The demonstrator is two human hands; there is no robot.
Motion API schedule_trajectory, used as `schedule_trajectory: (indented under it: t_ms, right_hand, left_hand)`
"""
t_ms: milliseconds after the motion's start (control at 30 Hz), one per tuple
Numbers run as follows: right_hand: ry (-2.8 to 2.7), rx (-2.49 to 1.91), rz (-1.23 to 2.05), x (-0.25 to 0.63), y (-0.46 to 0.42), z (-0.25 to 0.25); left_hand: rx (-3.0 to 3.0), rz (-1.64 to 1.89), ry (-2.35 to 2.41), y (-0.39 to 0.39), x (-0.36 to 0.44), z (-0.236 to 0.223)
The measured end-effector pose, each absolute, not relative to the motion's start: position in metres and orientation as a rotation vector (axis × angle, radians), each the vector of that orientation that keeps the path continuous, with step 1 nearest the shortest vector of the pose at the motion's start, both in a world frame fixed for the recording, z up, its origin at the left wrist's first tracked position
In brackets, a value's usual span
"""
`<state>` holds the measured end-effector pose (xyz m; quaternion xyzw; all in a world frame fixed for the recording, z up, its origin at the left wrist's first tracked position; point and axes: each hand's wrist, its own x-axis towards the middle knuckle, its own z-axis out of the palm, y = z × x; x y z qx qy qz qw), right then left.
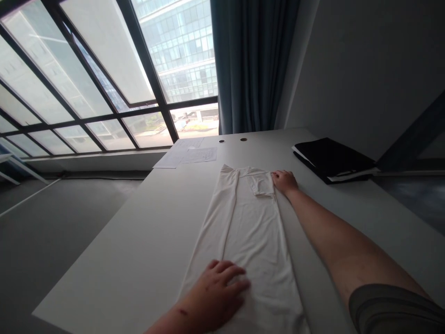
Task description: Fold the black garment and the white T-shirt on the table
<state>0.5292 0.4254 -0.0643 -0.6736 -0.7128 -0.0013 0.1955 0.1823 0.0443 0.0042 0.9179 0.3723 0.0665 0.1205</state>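
A white cloth garment (257,227), which looks like a T-shirt folded lengthwise, lies along the table towards me. A smaller flap (261,184), perhaps a sleeve, is folded over near its far right corner. At that corner is my right hand (285,182), its fingers bent and closed on the cloth's edge. My left hand (217,292) rests over the near part of the garment, palm down with the fingers apart and slightly blurred. The garment's near end runs out of view at the bottom.
The white table (139,241) carries paper sheets (200,154) at the far left and a black folder (333,157) with papers at the far right. Two round holes pierce its far end. Beyond stand a blue curtain (253,65) and large windows (184,46).
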Motion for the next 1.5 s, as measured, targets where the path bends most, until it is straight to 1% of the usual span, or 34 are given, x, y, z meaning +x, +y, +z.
schedule_trajectory:
  t_ms: [100,167,300,433,533,700,933,1033,1200,1333,1500]
  right_hand:
    - [-2.125,-1.769,0.052,0.538,0.413,-0.071]
    - [-2.168,-1.742,0.075,0.536,0.412,-0.073]
    - [-2.169,-1.796,0.117,0.531,0.417,-0.077]
    - [-2.132,-1.864,0.199,0.528,0.422,-0.079]
    - [-2.083,-1.917,0.265,0.525,0.426,-0.074]
    - [-1.989,-1.989,0.346,0.512,0.435,-0.05]
    - [-2.033,-1.959,0.327,0.453,0.456,-0.012]
    - [-2.131,-1.896,0.336,0.414,0.461,-0.013]
    - [-2.282,-1.858,0.37,0.367,0.45,-0.044]
    - [-2.272,-1.902,0.316,0.361,0.446,-0.063]
    - [-2.239,-1.889,0.235,0.37,0.455,-0.057]
  left_hand:
    - [2.781,0.149,0.676,0.05,0.238,0.006]
    - [2.842,0.107,0.516,0.053,0.27,0.004]
    - [2.889,-0.009,0.449,0.057,0.306,0.005]
    - [2.889,-0.191,0.442,0.056,0.311,0.015]
    - [2.865,-0.24,0.473,0.053,0.305,0.028]
    - [2.806,-0.065,0.491,0.047,0.279,0.047]
    - [2.7,-0.025,0.779,0.03,0.21,0.051]
    - [2.603,0.023,0.956,0.019,0.177,0.043]
    - [2.488,0.121,1.104,0.004,0.138,0.012]
    - [2.544,0.271,1.063,0.004,0.127,-0.015]
    - [2.576,0.429,1.124,0.012,0.13,-0.028]
